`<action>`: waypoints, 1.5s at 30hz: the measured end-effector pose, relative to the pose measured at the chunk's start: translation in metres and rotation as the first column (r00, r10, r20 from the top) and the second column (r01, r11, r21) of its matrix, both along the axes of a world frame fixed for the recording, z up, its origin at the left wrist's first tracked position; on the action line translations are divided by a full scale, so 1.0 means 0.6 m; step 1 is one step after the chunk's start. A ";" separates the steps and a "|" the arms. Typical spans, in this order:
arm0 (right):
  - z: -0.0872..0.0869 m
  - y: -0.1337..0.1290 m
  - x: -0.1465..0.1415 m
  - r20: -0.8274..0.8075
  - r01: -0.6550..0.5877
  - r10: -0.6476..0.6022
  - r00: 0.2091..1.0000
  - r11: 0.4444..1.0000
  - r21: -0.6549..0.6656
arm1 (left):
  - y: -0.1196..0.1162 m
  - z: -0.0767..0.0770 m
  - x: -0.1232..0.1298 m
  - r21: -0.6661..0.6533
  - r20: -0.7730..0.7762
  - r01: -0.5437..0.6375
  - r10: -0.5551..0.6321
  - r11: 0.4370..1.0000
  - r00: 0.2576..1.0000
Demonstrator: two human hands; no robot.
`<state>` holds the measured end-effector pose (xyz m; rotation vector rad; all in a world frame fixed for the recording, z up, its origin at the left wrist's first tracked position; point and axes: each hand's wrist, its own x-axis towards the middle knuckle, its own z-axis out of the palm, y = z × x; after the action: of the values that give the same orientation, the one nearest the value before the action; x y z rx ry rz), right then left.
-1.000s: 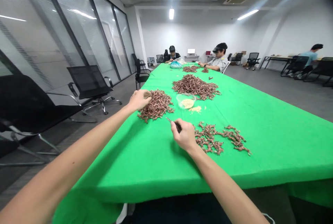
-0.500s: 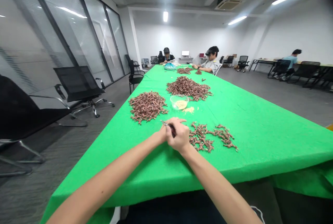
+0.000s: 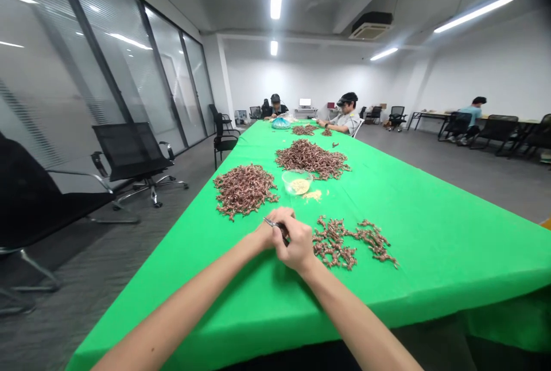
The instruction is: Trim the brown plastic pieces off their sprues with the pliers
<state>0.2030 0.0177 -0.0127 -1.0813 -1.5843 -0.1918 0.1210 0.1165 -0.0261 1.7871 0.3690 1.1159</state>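
Note:
My left hand point(image 3: 272, 231) and my right hand point(image 3: 293, 243) are close together above the green cloth of the table point(image 3: 413, 256). My right hand is shut on slim metal tweezers point(image 3: 271, 222), whose tip points up and to the left. My left fingers curl against the right hand, and anything inside them is hidden. A heap of small reddish-brown branching pieces point(image 3: 244, 190) lies just beyond my hands. A looser spread of the same pieces point(image 3: 344, 243) lies to the right of them.
A larger heap of pieces point(image 3: 311, 159) lies farther along the table, beside a clear bowl of pale grains point(image 3: 297, 182). Two co-workers point(image 3: 346, 112) sit at the far end, near a blue bag point(image 3: 280, 123). Black office chairs point(image 3: 131, 150) stand along the glass wall.
My left hand has left the heap and come in against my right hand. Between the last two frames, the hands barely shift, while the whole view tilts slightly.

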 end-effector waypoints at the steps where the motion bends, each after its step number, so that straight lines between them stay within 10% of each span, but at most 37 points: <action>1: 0.001 0.000 0.000 -0.026 -0.003 0.002 1.000 1.000 -0.020 | 0.008 0.006 -0.013 0.043 -0.075 0.024 -0.020 0.999 0.997; 5: -0.005 0.003 0.002 -0.065 0.024 -0.031 0.997 0.994 -0.111 | 0.010 0.017 -0.052 0.350 -0.429 0.059 0.104 0.935 0.897; 11: -0.019 0.010 0.008 -0.069 0.084 -0.098 0.993 0.981 -0.175 | 0.001 0.020 -0.073 0.454 -0.545 0.014 0.265 0.891 0.796; 22: -0.022 0.019 0.015 -0.132 0.112 -0.146 0.980 0.964 -0.241 | 0.024 0.018 -0.084 -0.059 -0.336 -0.065 0.042 0.996 0.941; 28: -0.024 0.024 0.017 -0.216 0.046 -0.104 0.971 0.965 -0.257 | -0.002 0.031 -0.086 -0.506 -0.199 0.069 -0.195 0.860 0.961; 45: -0.024 0.039 0.022 -0.447 -0.017 -0.145 0.883 0.941 -0.338 | -0.015 0.033 -0.085 -0.583 -0.132 0.041 -0.145 0.812 0.981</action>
<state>0.2164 0.0410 -0.0272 -1.3273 -1.1618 0.2913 0.0701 0.1076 -0.0063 1.3330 0.6426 0.6757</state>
